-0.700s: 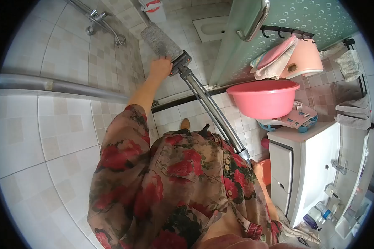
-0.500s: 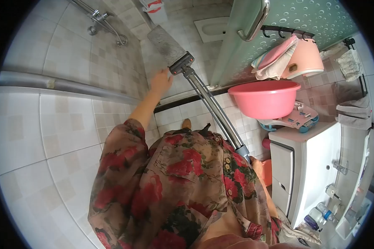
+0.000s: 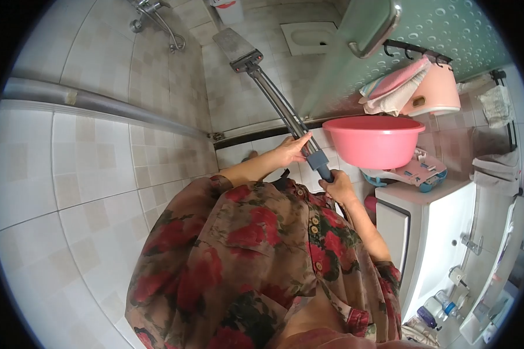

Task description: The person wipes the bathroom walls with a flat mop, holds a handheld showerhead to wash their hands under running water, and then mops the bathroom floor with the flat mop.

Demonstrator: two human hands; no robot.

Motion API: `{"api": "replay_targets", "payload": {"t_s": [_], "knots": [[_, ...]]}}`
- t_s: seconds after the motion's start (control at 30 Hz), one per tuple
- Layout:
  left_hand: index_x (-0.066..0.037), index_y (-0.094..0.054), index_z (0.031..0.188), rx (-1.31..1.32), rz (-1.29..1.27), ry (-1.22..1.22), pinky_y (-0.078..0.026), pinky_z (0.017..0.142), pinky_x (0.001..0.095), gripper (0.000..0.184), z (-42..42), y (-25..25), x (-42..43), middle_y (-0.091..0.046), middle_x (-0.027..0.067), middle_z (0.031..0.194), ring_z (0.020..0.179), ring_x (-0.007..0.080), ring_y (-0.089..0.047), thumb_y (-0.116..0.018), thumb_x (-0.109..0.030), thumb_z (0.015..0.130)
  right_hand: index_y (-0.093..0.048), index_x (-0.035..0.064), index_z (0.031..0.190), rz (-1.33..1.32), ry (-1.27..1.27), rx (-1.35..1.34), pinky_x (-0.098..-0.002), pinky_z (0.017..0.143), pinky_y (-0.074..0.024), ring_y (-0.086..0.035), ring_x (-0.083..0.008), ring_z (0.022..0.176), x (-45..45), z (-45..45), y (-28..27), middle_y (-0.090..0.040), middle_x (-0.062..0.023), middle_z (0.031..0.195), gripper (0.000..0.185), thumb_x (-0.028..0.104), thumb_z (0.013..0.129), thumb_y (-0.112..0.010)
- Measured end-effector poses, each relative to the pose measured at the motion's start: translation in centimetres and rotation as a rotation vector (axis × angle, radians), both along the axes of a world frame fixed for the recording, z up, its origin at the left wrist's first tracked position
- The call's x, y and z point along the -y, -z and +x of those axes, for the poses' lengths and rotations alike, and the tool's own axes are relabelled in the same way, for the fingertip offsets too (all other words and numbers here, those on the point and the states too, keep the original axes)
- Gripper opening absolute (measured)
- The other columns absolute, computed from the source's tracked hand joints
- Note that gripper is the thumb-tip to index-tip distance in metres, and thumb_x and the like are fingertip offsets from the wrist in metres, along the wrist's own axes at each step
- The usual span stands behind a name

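A flat mop with a grey pad and a metal pole slants from the upper middle toward my body. The pad end is out over the tiled floor past the door sill. My left hand is closed at the pole, just above its dark grey collar. Below that collar, my right hand wraps the lower end of the handle. Part of the fingers of both hands is hidden.
A large pink basin sits to the right, above a white cabinet with a sink. A squat toilet is set in the floor beyond. A green glass door stands beside it; towels hang from hooks.
My left hand has come back from near the mop head to the pole. The mop has shifted up and left, and my right hand has moved forward into fuller view.
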State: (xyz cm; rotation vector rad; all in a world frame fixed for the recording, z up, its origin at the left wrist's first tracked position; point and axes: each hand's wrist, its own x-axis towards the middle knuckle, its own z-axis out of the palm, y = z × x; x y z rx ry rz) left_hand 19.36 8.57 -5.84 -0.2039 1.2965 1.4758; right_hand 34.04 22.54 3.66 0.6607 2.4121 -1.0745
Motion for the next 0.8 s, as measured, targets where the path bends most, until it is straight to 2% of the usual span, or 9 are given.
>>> {"api": "replay_targets", "payload": {"t_s": [0.07, 0.17, 0.33, 0.37, 0.43, 0.47, 0.5, 0.63, 0.8], "knots": [[-0.007, -0.051, 0.106, 0.040, 0.026, -0.163, -0.049, 0.084, 0.0417, 0.052, -0.6, 1.0, -0.6, -0.060, 0.0141, 0.106, 0.095, 0.0239, -0.062, -0.058, -0.053, 0.083, -0.061, -0.0044, 0.077, -0.095, 0.025, 0.057, -0.0391, 0.058, -0.0486, -0.063, -0.0283, 0.057, 0.6, -1.5, -0.1, -0.062, -0.0201, 0.066, 0.029, 0.023, 0.070, -0.069], [-0.007, -0.052, 0.094, 0.207, 0.180, -0.424, -0.053, 0.075, 0.0418, 0.042, -2.6, 0.2, -0.5, -0.059, 0.0083, 0.074, 0.078, 0.0254, -0.064, -0.064, -0.046, 0.082, -0.060, -0.0060, 0.082, -0.113, 0.036, 0.034, -0.0355, 0.053, -0.0484, -0.061, -0.0231, 0.049, 1.1, -3.7, 1.1, -0.061, -0.0169, 0.062, 0.029, 0.020, 0.073, -0.068], [-0.005, -0.054, 0.083, 0.235, 0.192, -0.529, -0.054, 0.066, 0.0402, 0.034, -8.4, 2.8, 0.2, -0.057, 0.0093, 0.074, 0.072, 0.0273, -0.063, -0.067, -0.036, 0.083, -0.052, -0.0059, 0.099, -0.246, 0.011, 0.069, -0.0321, 0.048, -0.0473, -0.060, -0.0202, 0.049, 2.0, -8.2, 0.3, -0.057, -0.0116, 0.057, 0.032, 0.012, 0.077, -0.066], [-0.005, -0.053, 0.082, 0.233, 0.170, -0.533, -0.054, 0.066, 0.0403, 0.034, -10.2, 3.8, 0.6, -0.057, 0.0093, 0.074, 0.071, 0.0275, -0.063, -0.067, -0.036, 0.083, -0.050, -0.0049, 0.103, -0.334, 0.104, 0.213, -0.0314, 0.046, -0.0462, -0.057, -0.0195, 0.047, 2.3, -8.8, -0.5, -0.056, -0.0111, 0.058, 0.034, 0.010, 0.077, -0.066], [-0.004, -0.051, 0.083, 0.314, 0.205, -0.577, -0.055, 0.061, 0.0436, 0.035, -14.1, 7.5, 1.2, -0.056, 0.0098, 0.071, 0.064, 0.0259, -0.061, -0.072, -0.032, 0.079, -0.052, -0.0021, 0.102, -0.417, 0.020, 0.017, -0.0302, 0.047, -0.0438, -0.054, -0.0140, 0.053, 2.4, -7.5, -1.5, -0.057, -0.0081, 0.064, 0.033, 0.014, 0.077, -0.067], [-0.004, -0.051, 0.082, 0.339, 0.208, -0.612, -0.055, 0.062, 0.0437, 0.034, -16.0, 7.0, 2.1, -0.055, 0.0095, 0.071, 0.066, 0.0254, -0.061, -0.070, -0.032, 0.080, -0.054, -0.0006, 0.102, -0.271, -0.066, 0.167, -0.0291, 0.049, -0.0431, -0.053, -0.0114, 0.056, 2.8, -7.5, -2.8, -0.057, -0.0065, 0.068, 0.034, 0.018, 0.078, -0.067], [-0.004, -0.051, 0.084, 0.334, 0.170, -0.598, -0.055, 0.063, 0.0439, 0.037, -17.9, 7.0, 3.1, -0.058, 0.0102, 0.074, 0.067, 0.0260, -0.062, -0.069, -0.036, 0.081, -0.055, -0.0003, 0.102, -0.414, 0.036, 0.388, -0.0284, 0.053, -0.0435, -0.052, -0.0120, 0.059, 3.5, -8.9, -5.7, -0.058, -0.0059, 0.069, 0.034, 0.023, 0.079, -0.066], [-0.011, -0.053, 0.097, 0.367, 0.173, -0.475, -0.056, 0.066, 0.0409, 0.052, -19.9, 5.6, 4.5, -0.065, 0.0131, 0.094, 0.075, 0.0279, -0.067, -0.061, -0.058, 0.078, -0.057, -0.0029, 0.103, -0.177, -0.017, 0.286, -0.0298, 0.055, -0.0448, -0.054, -0.0124, 0.062, 6.4, -13.2, -5.2, -0.059, -0.0080, 0.068, 0.036, 0.023, 0.080, -0.068], [-0.010, -0.049, 0.107, 0.359, 0.083, -0.481, -0.055, 0.069, 0.0345, 0.056, -17.9, 6.8, 6.0, -0.064, 0.0133, 0.091, 0.077, 0.0248, -0.065, -0.063, -0.056, 0.078, -0.054, -0.0024, 0.110, -0.308, 0.181, 0.418, -0.0293, 0.050, -0.0461, -0.058, -0.0144, 0.058, 8.8, -16.7, -0.3, -0.060, -0.0084, 0.068, 0.039, 0.020, 0.081, -0.066]]}}
